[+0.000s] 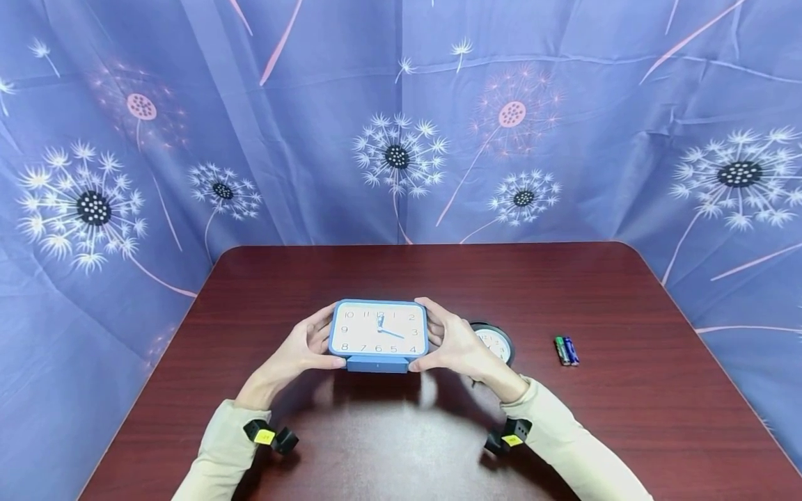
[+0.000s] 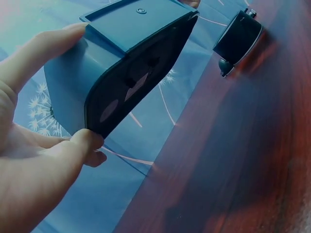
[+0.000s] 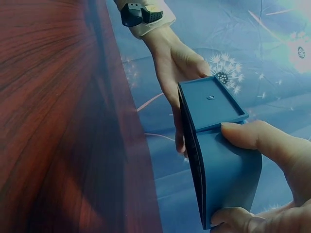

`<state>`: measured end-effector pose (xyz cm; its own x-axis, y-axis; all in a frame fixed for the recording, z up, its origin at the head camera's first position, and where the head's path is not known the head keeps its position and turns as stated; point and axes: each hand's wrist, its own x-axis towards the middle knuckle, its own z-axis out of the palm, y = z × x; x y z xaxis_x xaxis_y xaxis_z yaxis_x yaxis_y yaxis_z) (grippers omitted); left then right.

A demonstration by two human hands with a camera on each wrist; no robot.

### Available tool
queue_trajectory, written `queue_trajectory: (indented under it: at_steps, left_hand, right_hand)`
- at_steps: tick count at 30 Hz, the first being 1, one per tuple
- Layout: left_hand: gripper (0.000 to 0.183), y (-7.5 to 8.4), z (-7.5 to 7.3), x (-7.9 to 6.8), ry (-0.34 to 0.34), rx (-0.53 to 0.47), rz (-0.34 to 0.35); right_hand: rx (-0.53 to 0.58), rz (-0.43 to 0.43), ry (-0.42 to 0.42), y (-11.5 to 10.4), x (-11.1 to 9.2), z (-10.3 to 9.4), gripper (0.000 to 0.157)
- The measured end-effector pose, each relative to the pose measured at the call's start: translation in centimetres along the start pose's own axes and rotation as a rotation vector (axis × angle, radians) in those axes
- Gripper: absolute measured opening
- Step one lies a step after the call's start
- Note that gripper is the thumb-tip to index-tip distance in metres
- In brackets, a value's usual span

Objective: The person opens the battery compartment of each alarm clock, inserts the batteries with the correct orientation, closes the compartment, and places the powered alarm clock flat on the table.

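Both hands hold a blue rectangular clock above the table, its white numbered face turned up toward the head camera. My left hand grips one end, with the thumb at the lower edge. At the opposite end, my right hand grips it the same way. The left wrist view shows the clock's blue base and dark back; the face is hidden there. In the right wrist view the blue casing sits between the right thumb and fingers.
A round black clock with a white face stands partly hidden behind the right hand. Farther right, a green battery and a blue battery lie side by side on the dark red table. A blue dandelion-patterned curtain hangs behind.
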<state>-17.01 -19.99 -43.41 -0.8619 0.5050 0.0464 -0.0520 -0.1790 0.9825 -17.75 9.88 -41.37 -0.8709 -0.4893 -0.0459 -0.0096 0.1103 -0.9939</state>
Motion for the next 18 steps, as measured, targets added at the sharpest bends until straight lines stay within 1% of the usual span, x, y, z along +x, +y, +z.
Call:
queue_trajectory:
  at_steps: [4, 7, 12, 18]
  left_hand:
    - [0.103, -0.07, -0.14, 0.13, 0.004, -0.056, 0.034]
    - [0.101, -0.16, -0.33, 0.22, 0.010, -0.076, 0.060]
    - [0.095, -0.28, -0.54, 0.37, 0.020, -0.072, 0.102]
    - [0.092, -0.30, -0.55, 0.37, 0.039, -0.061, 0.102]
  right_hand:
    - [0.028, 0.020, 0.003, -0.05, -0.01, 0.02, 0.112]
    - [0.055, 0.029, 0.003, -0.04, -0.02, 0.04, 0.110]
    - [0.079, 0.033, 0.004, 0.16, -0.04, 0.06, 0.110]
    - [0.097, 0.030, 0.008, 0.46, 0.00, 0.06, 0.110]
